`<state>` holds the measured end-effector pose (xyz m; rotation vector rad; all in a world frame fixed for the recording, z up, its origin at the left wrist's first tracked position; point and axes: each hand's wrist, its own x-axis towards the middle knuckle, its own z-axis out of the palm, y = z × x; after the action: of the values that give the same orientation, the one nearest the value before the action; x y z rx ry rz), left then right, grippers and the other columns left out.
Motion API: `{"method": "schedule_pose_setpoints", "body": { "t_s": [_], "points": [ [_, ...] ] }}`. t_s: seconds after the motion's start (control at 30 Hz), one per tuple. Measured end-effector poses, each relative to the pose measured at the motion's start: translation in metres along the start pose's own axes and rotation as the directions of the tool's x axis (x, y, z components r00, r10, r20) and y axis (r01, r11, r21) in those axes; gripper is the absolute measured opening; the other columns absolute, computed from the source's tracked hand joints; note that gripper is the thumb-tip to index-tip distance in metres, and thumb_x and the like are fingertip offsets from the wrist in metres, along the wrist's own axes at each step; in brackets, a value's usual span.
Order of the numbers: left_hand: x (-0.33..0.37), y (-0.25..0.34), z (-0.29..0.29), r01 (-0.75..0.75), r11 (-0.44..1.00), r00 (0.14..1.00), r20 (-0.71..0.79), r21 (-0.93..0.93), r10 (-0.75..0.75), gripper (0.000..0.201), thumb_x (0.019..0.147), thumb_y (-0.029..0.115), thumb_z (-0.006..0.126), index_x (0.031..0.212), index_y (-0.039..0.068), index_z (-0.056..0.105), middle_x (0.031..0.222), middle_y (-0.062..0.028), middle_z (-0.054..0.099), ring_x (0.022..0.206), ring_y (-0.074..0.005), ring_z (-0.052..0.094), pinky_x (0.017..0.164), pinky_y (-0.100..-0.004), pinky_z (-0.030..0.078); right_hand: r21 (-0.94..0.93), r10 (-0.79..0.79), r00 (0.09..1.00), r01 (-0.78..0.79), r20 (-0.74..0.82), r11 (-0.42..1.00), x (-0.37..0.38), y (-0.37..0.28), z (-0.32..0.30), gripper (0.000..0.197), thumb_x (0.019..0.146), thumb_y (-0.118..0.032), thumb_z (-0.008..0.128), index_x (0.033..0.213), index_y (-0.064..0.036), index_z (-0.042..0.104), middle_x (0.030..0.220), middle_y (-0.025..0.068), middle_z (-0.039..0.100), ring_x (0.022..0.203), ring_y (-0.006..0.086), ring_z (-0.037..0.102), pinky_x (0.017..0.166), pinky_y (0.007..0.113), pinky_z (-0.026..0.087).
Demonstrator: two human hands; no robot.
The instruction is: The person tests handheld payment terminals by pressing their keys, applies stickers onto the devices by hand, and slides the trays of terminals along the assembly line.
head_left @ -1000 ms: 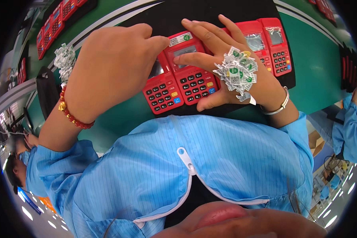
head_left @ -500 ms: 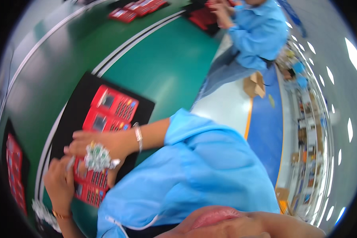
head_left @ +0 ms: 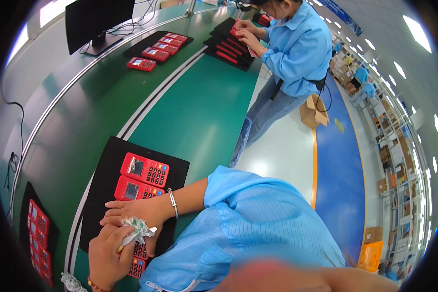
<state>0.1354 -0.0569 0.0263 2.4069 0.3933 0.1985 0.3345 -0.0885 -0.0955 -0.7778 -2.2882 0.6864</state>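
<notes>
Red card-payment terminals (head_left: 140, 189) lie in a column on a black mat (head_left: 113, 160) at the lower left. My right hand (head_left: 146, 210), with a silver bracelet, rests flat and palm down over the middle of the column, fingers stretched out. A crumpled wad of white and green film scraps (head_left: 144, 230) sits on the back of that hand, near the thumb. From the lower left, my left hand (head_left: 106, 255) pinches a white strip at the edge of the wad. The terminals beneath both hands are partly hidden; keypads show below the right hand.
More red terminals lie on a mat (head_left: 52, 243) at far left and a mat (head_left: 185, 45) farther up the bench. White scraps (head_left: 73, 282) lie beside my left wrist. A monitor (head_left: 100, 22) stands behind. A co-worker in blue (head_left: 297, 48) handles a red device near a cardboard box (head_left: 312, 114).
My left hand has moved right, from beside the terminals onto the wad, and its fingers have closed there. The right hand stays on the terminals. The view has shifted, showing more of the bench.
</notes>
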Motion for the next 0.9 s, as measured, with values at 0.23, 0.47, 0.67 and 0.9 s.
{"method": "schedule_pose_setpoints", "body": {
  "t_s": [0.23,0.47,0.67,0.9],
  "points": [
    [-0.089,-0.034,-0.009,0.456,0.89,0.873,-0.199,0.005,-0.446,0.06,0.095,0.032,0.062,0.145,0.0,0.052,0.097,-0.0137,0.058,0.081,-0.026,0.056,0.072,-0.0377,0.047,-0.136,-0.261,0.957,0.243,-0.127,0.96,0.015,0.009,0.004,0.076,0.056,-0.08,0.081,0.106,-0.0237,0.073,0.129,0.0205,0.055,0.127,0.0418,0.05,0.117,0.065,0.026],
    [-0.097,-0.04,-0.003,0.412,0.843,0.902,-0.287,0.345,-0.323,0.034,0.098,0.008,0.059,0.13,0.013,0.069,0.105,-0.013,0.071,0.087,-0.0359,0.067,0.072,-0.044,0.054,-0.38,-0.04,0.999,0.033,-0.01,0.924,0.007,-0.029,-0.022,0.057,0.081,-0.062,0.071,0.118,-0.0206,0.067,0.152,0.0216,0.042,0.14,0.0435,0.039,0.111,0.063,0.03],
    [-0.124,-0.023,-0.001,0.422,0.74,0.905,-0.296,0.524,-0.306,0.025,0.094,0.013,0.066,0.117,0.015,0.074,0.081,-0.0073,0.063,0.071,-0.0281,0.064,0.061,-0.0402,0.05,-0.375,0.032,0.966,0.068,0.255,0.924,0.035,-0.055,-0.003,0.088,0.066,-0.071,0.075,0.143,-0.0318,0.06,0.165,0.0239,0.029,0.15,0.0435,0.033,0.123,0.057,0.021],
    [-0.101,-0.031,-0.014,0.321,0.733,0.947,-0.19,0.599,-0.259,0.022,0.093,0.013,0.065,0.112,0.011,0.074,0.079,-0.0073,0.06,0.068,-0.028,0.062,0.061,-0.0409,0.048,-0.331,0.038,0.954,0.066,0.297,0.941,0.041,-0.045,-0.009,0.09,0.075,-0.079,0.06,0.149,-0.0272,0.053,0.157,0.0296,0.035,0.144,0.0455,0.037,0.123,0.057,0.022]
  ]
}}
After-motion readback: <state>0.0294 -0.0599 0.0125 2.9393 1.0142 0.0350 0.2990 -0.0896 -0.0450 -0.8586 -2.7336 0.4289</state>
